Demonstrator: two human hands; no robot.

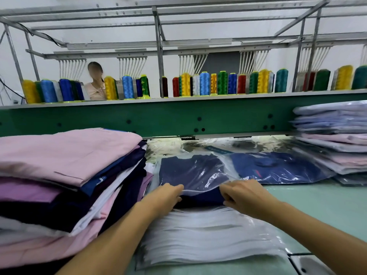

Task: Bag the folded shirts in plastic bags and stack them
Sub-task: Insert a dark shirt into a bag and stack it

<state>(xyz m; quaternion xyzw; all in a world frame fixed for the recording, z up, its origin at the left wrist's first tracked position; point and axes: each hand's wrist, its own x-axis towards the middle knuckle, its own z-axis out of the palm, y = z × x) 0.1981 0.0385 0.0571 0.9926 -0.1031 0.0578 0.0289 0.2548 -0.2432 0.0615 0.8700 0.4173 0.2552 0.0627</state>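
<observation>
Closest to us lay a pile of empty bags (208,235), flat and white, on the green table (321,211). At nine o'clock from it sat a tall heap of folded shirts (59,165), pink, purple, white and dark blue, with no bags on them. Our left hand (168,195) had its fingers curled on the open edge of a clear bag (213,178). Most of a navy shirt (200,199) was inside that bag, and its near end stuck out. It lay at twelve o'clock from the empty bags, on their far edge. Our right hand (242,193) pinched the same bag edge on the other side. At two o'clock lay a blue shirt (278,167) already in its bag. At three o'clock stood a stack of bagged shirts (333,143), pale blue and pink. Far back at twelve o'clock, thread cones (204,83) stood in a row.
</observation>
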